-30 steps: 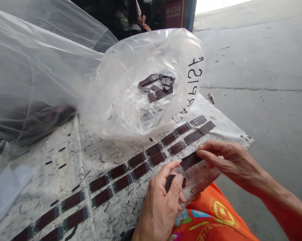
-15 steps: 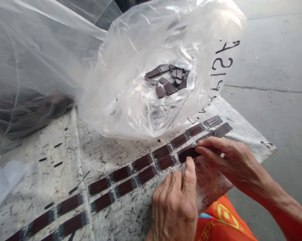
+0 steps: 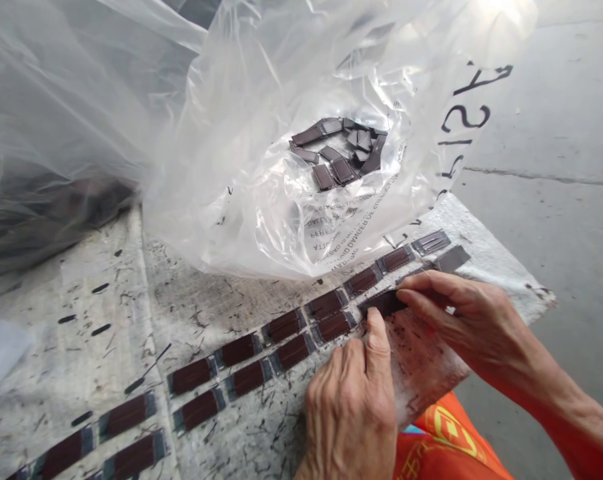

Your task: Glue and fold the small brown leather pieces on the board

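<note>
Two slanting rows of small dark brown rectangular pieces [image 3: 284, 327] lie on a whitish, stained work surface [image 3: 181, 293]. At the right part of the lower row, my right hand [image 3: 444, 300] pinches a dark piece [image 3: 384, 303] between thumb and forefinger at its right end. My left hand [image 3: 354, 400] rests below the row, its forefinger stretched out with the tip at the left part of that piece, its other fingers curled. Behind the rows stands an open clear plastic bag [image 3: 251, 200] with several dark pieces [image 3: 341, 167] visible in it.
More translucent plastic sheeting [image 3: 71, 120] covers the left back. A whitish plastic scrap [image 3: 4, 353] is at the left edge. The surface's right corner [image 3: 546, 297] juts out over grey floor [image 3: 556, 153]. Orange clothing [image 3: 441, 447] shows below the hands.
The view has shifted slightly. The dark piece appears tipped up more at its near side, still in my right hand's pinch. My left forefinger has moved slightly left along it.
</note>
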Motion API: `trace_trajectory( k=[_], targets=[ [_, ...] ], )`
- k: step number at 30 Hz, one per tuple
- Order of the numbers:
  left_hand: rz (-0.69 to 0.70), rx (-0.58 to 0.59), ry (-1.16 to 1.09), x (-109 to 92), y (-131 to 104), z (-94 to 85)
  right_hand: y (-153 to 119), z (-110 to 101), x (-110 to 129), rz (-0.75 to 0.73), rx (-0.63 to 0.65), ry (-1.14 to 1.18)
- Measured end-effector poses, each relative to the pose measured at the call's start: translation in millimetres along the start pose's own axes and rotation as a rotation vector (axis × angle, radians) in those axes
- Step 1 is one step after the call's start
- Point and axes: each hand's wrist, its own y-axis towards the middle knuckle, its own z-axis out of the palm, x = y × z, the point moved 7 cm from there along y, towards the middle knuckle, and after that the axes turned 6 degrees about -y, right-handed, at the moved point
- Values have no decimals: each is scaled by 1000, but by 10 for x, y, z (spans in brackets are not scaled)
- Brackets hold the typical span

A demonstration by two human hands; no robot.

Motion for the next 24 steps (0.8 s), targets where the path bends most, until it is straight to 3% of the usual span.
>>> trace_trajectory(
  k=[15,20,24],
  targets=[
    [20,13,26,5,-3,18,23,6,129,-154,-101,-122],
    [1,-19,55,1,11,-9,-136,-80,-35,-45,-242,16],
    [-4,-33,67,-11,16,-25,-350,-182,38,-184,-373,-29]
  ],
)
